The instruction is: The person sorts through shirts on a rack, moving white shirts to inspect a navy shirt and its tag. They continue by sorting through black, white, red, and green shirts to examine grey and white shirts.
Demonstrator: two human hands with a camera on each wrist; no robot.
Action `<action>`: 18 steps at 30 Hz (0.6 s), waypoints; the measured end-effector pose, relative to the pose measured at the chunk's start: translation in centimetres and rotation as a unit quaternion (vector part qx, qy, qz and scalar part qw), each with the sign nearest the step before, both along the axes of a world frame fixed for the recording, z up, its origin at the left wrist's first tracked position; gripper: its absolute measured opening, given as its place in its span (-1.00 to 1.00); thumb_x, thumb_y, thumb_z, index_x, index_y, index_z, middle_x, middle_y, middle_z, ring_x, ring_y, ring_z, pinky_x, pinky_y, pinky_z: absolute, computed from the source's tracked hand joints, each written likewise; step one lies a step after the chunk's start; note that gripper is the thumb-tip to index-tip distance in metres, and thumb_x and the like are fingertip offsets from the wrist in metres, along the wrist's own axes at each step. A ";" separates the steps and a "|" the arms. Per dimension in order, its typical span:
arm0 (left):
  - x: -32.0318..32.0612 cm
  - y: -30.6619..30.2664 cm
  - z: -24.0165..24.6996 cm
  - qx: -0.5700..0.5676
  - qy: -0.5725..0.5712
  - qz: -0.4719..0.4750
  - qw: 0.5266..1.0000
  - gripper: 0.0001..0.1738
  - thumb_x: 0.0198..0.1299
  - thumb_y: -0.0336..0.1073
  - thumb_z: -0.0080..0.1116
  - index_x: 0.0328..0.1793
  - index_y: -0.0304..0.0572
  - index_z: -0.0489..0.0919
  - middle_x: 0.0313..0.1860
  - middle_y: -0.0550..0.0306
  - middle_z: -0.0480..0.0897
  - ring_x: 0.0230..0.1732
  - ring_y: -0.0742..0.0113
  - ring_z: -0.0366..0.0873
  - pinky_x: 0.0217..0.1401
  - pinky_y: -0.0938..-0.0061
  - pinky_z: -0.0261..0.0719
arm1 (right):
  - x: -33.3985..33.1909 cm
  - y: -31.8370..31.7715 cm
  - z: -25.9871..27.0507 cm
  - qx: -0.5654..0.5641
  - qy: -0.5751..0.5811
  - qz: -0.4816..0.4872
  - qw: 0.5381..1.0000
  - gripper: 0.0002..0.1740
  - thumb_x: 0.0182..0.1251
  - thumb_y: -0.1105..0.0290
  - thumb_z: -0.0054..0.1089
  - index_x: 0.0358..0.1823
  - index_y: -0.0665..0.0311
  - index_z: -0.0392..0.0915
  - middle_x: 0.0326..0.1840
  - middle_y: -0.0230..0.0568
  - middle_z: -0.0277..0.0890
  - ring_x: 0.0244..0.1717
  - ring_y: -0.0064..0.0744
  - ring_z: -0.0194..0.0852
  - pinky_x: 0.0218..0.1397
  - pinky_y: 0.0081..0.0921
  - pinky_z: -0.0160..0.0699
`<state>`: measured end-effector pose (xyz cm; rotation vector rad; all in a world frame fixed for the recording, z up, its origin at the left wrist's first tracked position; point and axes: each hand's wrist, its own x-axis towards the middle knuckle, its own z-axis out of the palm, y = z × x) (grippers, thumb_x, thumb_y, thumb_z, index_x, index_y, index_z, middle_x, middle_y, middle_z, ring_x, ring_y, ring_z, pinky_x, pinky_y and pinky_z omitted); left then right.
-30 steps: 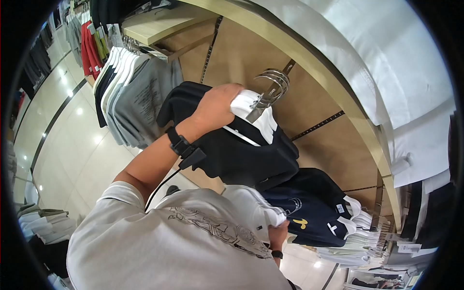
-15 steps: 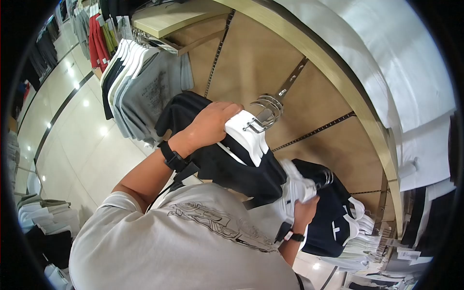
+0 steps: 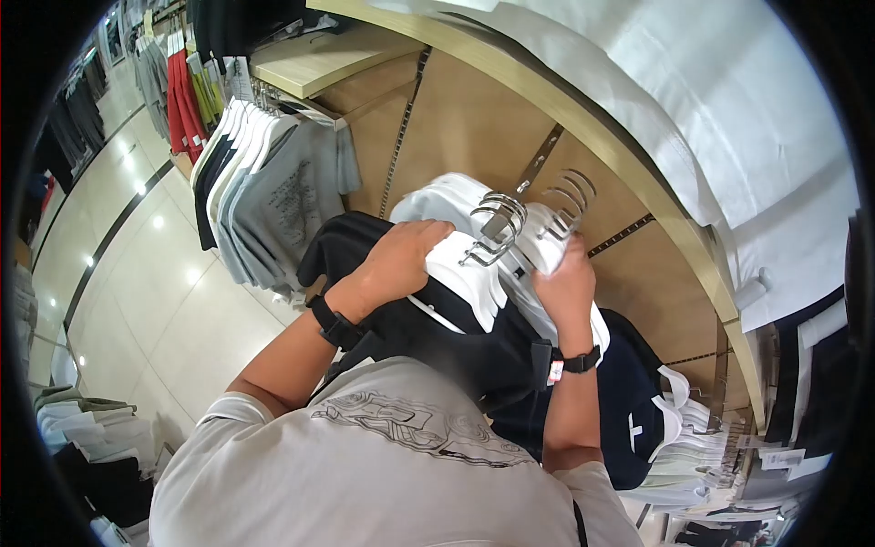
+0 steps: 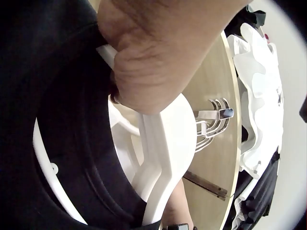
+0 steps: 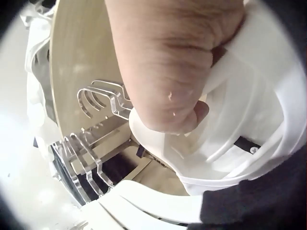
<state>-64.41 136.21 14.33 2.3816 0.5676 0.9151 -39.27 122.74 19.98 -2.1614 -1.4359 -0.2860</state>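
In the head view my left hand (image 3: 401, 263) grips white hangers (image 3: 469, 278) that carry black shirts (image 3: 428, 342); their hooks are at the end of a metal rail arm (image 3: 541, 162). My right hand (image 3: 567, 287) grips another bunch of white hangers (image 3: 542, 239) with white shirts (image 3: 439, 193), just right of the black ones. Its hooks (image 3: 572, 196) stand beside the rail arm, and I cannot tell whether any touch it. The right wrist view shows the thumb and fingers of my right hand (image 5: 168, 67) curled round a white hanger inside a white collar (image 5: 216, 182).
Grey shirts (image 3: 283, 196) hang at the left by a wooden shelf (image 3: 337, 59). Dark shirts (image 3: 624, 410) hang at the lower right. Large white garments (image 3: 729, 118) lie above the curved wooden edge (image 3: 674, 205). A tiled floor (image 3: 137, 264) extends at the left.
My right hand has risen from the lower right to the rail arm, bringing the white shirts and hangers beside the black ones. My left hand keeps its grip and has moved slightly lower in view.
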 end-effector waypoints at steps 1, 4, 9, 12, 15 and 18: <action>0.1 0.0 0.0 -0.015 0.011 -0.005 1.000 -0.35 -0.06 -0.66 0.11 0.28 -0.22 0.52 0.14 -0.12 0.63 0.25 -0.15 0.52 0.33 0.12 0.42 | -1.2 0.8 1.2 -0.011 0.017 0.010 1.000 -0.28 -0.05 0.38 0.42 0.22 0.42 0.40 -0.03 0.32 0.63 0.02 0.36 0.62 0.11 0.05 0.61; -0.1 -0.4 0.5 0.002 -0.007 0.006 1.000 -0.38 -0.10 -0.66 0.13 0.22 -0.26 0.54 0.12 -0.19 0.66 0.20 -0.26 0.54 0.29 0.09 0.47 | -1.9 2.5 0.7 -0.003 0.011 0.063 0.998 -0.27 -0.04 0.38 0.44 0.22 0.41 0.38 -0.11 0.33 0.65 -0.04 0.37 0.64 0.07 0.06 0.62; -0.3 -1.0 0.8 0.017 0.014 0.022 0.999 -0.36 -0.06 -0.64 0.13 0.27 -0.23 0.51 0.09 -0.10 0.64 0.24 -0.13 0.53 0.34 0.14 0.42 | -2.8 4.0 -0.9 -0.062 0.069 0.092 0.991 -0.27 -0.01 0.37 0.47 0.24 0.39 0.38 -0.13 0.32 0.65 -0.03 0.38 0.63 0.11 0.01 0.62; -0.3 -1.0 1.1 0.013 0.032 0.031 0.999 -0.34 -0.08 -0.64 0.14 0.28 -0.23 0.50 0.06 -0.09 0.63 0.22 -0.12 0.53 0.32 0.13 0.42 | -2.3 4.2 -2.3 0.000 0.092 0.148 0.985 -0.31 0.04 0.38 0.46 0.24 0.35 0.40 0.01 0.30 0.63 0.08 0.34 0.60 0.17 -0.03 0.59; 0.0 -1.1 0.9 0.015 0.040 0.036 0.998 -0.31 -0.12 -0.65 0.15 0.29 -0.23 0.49 0.06 -0.09 0.63 0.21 -0.12 0.54 0.30 0.13 0.42 | -1.8 4.5 -2.7 -0.013 0.158 0.168 0.973 -0.32 0.07 0.38 0.46 0.25 0.33 0.40 0.12 0.28 0.59 0.17 0.31 0.56 0.24 -0.08 0.55; 0.5 -0.3 0.2 0.016 0.012 0.015 1.000 -0.34 -0.16 -0.63 0.17 0.23 -0.26 0.51 0.05 -0.12 0.63 0.22 -0.16 0.53 0.30 0.11 0.44 | -0.4 4.5 -2.8 -0.021 0.160 0.231 0.959 -0.27 0.05 0.37 0.48 0.29 0.32 0.39 0.10 0.25 0.60 0.17 0.23 0.59 0.26 -0.13 0.55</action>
